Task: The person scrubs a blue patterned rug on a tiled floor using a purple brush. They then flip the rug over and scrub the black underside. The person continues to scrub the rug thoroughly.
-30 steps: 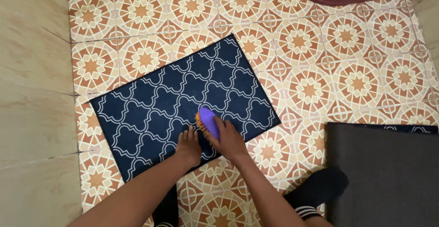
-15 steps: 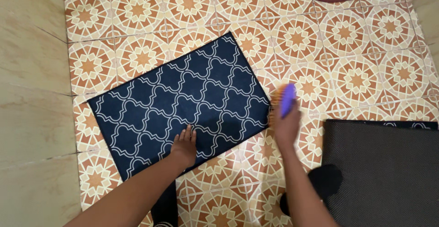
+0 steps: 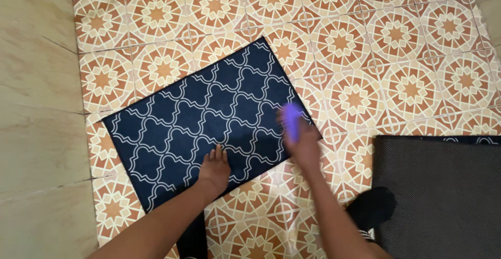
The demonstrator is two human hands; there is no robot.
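Navy patterned mat (image 3: 209, 120) lies flat under the left hand's (image 3: 214, 168) spread, released fingers (image 3: 218, 152); the right hand's (image 3: 301, 145) fingers are clenched on a blurred purple brush (image 3: 290, 119) at its right edge, scrubbing seemingly unfinished.

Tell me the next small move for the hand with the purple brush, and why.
Probably draw the purple brush inward across the navy patterned mat. The right hand holds it, blurred, at the mat's right edge, while the left hand lies flat on the near edge, pinning the mat to the tiled floor.
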